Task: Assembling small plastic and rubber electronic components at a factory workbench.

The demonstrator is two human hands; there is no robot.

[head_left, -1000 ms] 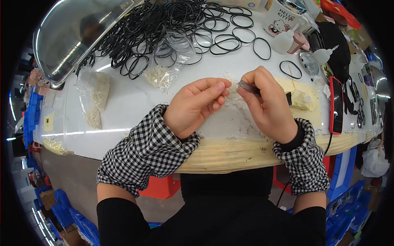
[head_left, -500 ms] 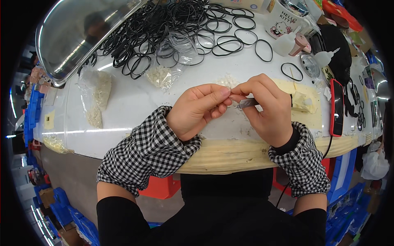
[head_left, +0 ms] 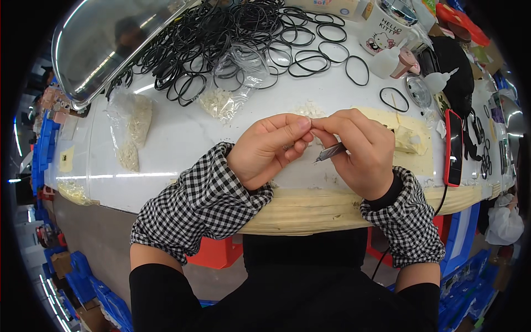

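Here, right hand [head_left: 362,149] pinches slim metal tweezers [head_left: 331,151] beside left hand [head_left: 271,148].

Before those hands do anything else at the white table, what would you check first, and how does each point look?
1. Fingertips of the left hand and right hand meet above the white table: ok.
2. What they pinch between them: cannot tell, too small.
3. The slim grey metal tool sits in the right hand, tip pointing down-left: ok.
4. The pile of black rubber rings lies beyond the hands, within likely reach: ok.
5. The clear plastic bag of small white pieces lies near the left hand; whether it is open: cannot tell.
6. The red-edged phone lies close to the table's right edge: probably ok, worth watching.
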